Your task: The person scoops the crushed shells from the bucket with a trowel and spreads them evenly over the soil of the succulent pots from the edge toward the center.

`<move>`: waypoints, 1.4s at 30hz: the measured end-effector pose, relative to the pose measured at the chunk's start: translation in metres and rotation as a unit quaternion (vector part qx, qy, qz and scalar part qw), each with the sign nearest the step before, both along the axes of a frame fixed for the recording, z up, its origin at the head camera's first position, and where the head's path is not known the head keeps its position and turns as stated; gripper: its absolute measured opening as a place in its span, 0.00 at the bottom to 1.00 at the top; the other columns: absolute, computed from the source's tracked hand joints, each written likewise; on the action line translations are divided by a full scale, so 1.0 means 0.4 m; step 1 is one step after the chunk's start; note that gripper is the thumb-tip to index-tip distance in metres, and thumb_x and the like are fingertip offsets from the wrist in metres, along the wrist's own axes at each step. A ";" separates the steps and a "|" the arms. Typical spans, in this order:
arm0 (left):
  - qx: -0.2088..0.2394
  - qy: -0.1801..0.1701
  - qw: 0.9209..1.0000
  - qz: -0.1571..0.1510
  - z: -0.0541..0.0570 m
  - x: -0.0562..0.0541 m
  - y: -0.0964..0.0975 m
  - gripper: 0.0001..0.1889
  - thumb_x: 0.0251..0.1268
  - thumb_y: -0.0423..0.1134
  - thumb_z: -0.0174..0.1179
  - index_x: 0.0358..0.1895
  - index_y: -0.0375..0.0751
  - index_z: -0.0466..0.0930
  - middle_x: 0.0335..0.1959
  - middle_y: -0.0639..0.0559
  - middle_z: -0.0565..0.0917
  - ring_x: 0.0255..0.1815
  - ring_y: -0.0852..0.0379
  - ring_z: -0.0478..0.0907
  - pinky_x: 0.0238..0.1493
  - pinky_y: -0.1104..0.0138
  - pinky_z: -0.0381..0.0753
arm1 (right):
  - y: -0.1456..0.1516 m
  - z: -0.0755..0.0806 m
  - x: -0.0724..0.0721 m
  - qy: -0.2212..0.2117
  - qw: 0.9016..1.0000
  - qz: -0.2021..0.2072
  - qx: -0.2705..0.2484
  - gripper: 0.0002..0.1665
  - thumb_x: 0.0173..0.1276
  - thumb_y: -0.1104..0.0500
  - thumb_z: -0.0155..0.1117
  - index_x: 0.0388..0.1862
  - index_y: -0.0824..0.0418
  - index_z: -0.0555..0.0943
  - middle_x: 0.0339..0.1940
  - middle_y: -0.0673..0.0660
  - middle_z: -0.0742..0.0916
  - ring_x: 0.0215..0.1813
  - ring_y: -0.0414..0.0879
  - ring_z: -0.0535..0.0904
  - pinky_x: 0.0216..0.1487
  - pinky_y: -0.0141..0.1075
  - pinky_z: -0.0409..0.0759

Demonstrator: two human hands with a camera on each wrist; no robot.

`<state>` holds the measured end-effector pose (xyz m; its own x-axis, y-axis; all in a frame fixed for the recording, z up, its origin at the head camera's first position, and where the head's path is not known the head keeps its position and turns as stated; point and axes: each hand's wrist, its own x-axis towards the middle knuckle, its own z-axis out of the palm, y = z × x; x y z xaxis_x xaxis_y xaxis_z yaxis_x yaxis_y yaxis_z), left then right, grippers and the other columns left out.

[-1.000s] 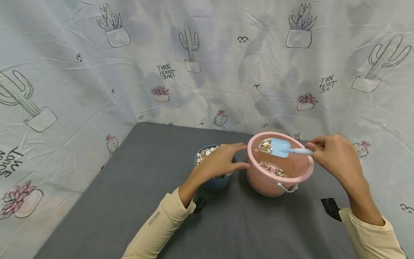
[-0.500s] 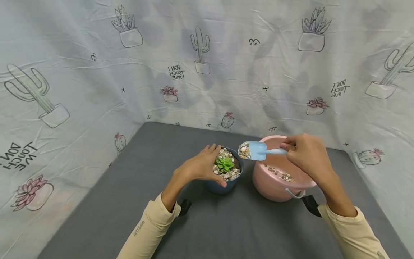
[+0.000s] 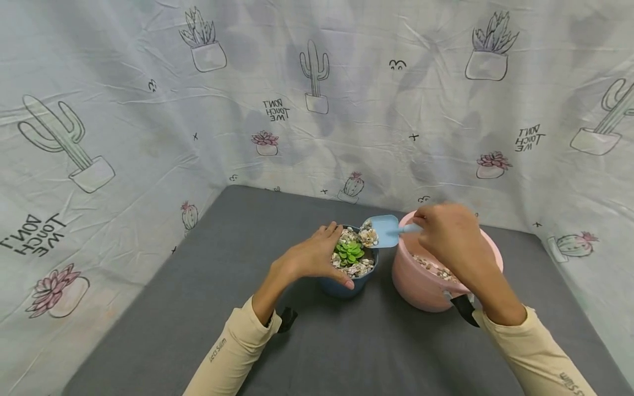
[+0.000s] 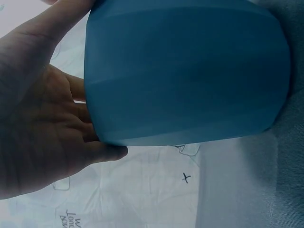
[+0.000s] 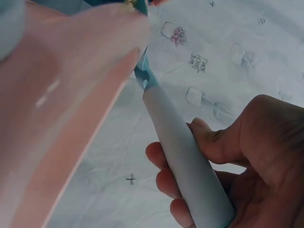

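A blue flowerpot point(image 3: 343, 289) holds a green succulent point(image 3: 349, 252) ringed by pale pebbles, with dark soil showing at its right side. My left hand point(image 3: 314, 254) holds the pot by its rim from the left, thumb at the front and fingers behind; the left wrist view shows the pot's side wall point(image 4: 190, 76) against them. My right hand point(image 3: 451, 231) grips the pale handle point(image 5: 178, 147) of a light blue toy shovel point(image 3: 387, 230). The shovel's blade tip, loaded with pebbles point(image 3: 369, 235), is over the pot's back right rim.
A pink bucket point(image 3: 413, 283) with some pebbles point(image 3: 436, 268) at its bottom stands right of the pot, under my right forearm. Grey cloth point(image 3: 223, 258) covers the table. A white curtain point(image 3: 366, 137) with cactus drawings hangs behind and at the sides.
My right hand has carried the loaded shovel left from above the bucket to the pot. My left hand has shifted from the bucket's rim onto the pot, uncovering the succulent. The view has turned slightly right-to-left.
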<state>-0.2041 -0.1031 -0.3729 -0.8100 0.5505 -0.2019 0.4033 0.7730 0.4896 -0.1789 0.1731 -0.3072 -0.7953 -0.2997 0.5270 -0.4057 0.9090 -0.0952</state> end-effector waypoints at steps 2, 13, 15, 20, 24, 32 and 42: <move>0.001 0.001 1.000 0.000 0.001 0.000 0.002 0.68 0.54 0.64 0.77 0.87 0.41 0.39 0.88 0.40 0.38 0.89 0.37 0.37 0.87 0.42 0.49 | -0.007 -0.003 0.003 0.046 0.999 0.013 0.018 0.14 0.51 0.75 0.66 0.24 0.58 0.90 0.17 0.53 0.85 0.22 0.51 0.75 0.23 0.40 0.66; 0.002 0.002 1.000 -0.002 0.001 -0.007 0.015 0.67 0.55 0.64 0.76 0.87 0.42 0.39 0.89 0.41 0.37 0.89 0.37 0.36 0.87 0.42 0.47 | -0.012 -0.005 0.011 0.206 0.970 0.044 0.124 0.13 0.41 0.81 0.53 0.14 0.65 0.75 0.15 0.60 0.76 0.24 0.56 0.69 0.28 0.41 0.61; 0.001 0.002 1.000 0.001 0.002 -0.009 0.018 0.67 0.55 0.65 0.76 0.87 0.42 0.39 0.89 0.42 0.37 0.90 0.38 0.36 0.87 0.42 0.48 | -0.006 0.000 0.010 0.227 0.963 0.049 0.137 0.13 0.41 0.81 0.52 0.16 0.66 0.75 0.16 0.61 0.77 0.25 0.56 0.69 0.29 0.41 0.61; 0.000 0.004 1.000 0.000 0.007 -0.012 0.026 0.67 0.55 0.65 0.76 0.87 0.43 0.39 0.89 0.42 0.38 0.89 0.37 0.37 0.87 0.41 0.49 | 0.039 0.015 0.022 0.250 0.963 0.049 0.084 0.13 0.49 0.80 0.57 0.28 0.69 0.85 0.24 0.65 0.86 0.30 0.62 0.77 0.31 0.47 0.66; -0.013 0.010 1.000 -0.008 0.017 -0.013 0.028 0.67 0.56 0.65 0.75 0.87 0.44 0.38 0.89 0.40 0.38 0.89 0.36 0.37 0.87 0.42 0.47 | 0.104 0.036 0.038 0.241 0.970 0.003 0.022 0.07 0.61 0.73 0.63 0.33 0.69 0.88 0.27 0.67 0.89 0.33 0.66 0.81 0.33 0.54 0.68; 0.030 0.074 0.996 -0.030 0.053 -0.001 0.087 0.57 0.66 0.65 0.66 0.88 0.51 0.40 0.89 0.43 0.39 0.90 0.42 0.39 0.89 0.46 0.43 | 0.216 0.040 0.032 0.077 0.990 -0.061 0.100 0.08 0.45 0.73 0.70 0.18 0.62 0.84 0.14 0.61 0.83 0.24 0.62 0.76 0.27 0.52 0.64; 0.062 0.154 0.979 -0.115 0.042 0.040 0.247 0.44 0.74 0.59 0.63 0.84 0.43 0.56 0.87 0.35 0.48 0.82 0.44 0.66 0.76 0.60 0.76 | 0.193 -0.086 -0.039 -0.142 0.962 -0.097 0.210 0.18 0.50 0.63 0.76 0.15 0.56 0.73 0.18 0.56 0.80 0.22 0.54 0.76 0.24 0.51 0.77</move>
<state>-0.1880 -0.0042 -0.3560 -0.6742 0.7299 0.1126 0.7030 0.5875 0.4008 -0.1945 0.2502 -0.3416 -0.9517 -0.2705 0.1450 -0.2365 0.9475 0.2151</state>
